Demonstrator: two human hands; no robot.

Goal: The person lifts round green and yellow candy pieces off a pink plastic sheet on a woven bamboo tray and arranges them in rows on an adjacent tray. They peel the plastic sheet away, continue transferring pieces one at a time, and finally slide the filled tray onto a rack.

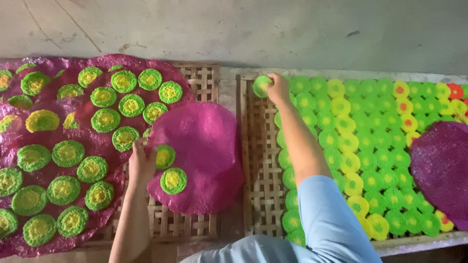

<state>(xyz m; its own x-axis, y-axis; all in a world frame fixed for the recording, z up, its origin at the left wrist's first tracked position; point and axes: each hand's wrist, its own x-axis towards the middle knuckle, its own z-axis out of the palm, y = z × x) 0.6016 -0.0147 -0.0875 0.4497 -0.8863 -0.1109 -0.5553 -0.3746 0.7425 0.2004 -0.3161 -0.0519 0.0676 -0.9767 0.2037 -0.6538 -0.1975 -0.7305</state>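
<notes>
My left hand (141, 163) rests on the edge of a large round magenta sheet (204, 146), touching a green-and-yellow disc (165, 157) lying on it. A second such disc (173, 180) sits just below on the same sheet. My right hand (278, 87) reaches to the far corner of the right woven bamboo tray (258, 160) and grips a small green disc (262, 86), lifted off the rows of green and yellow discs (360, 146) that fill that tray.
The left bamboo tray (200, 78) carries overlapping magenta sheets (29, 146) covered with several green-yellow discs. Another purple-magenta sheet (441, 165) lies on the right tray's far side. A few red-centred discs (456, 91) sit at top right. A grey wall (243, 29) runs behind.
</notes>
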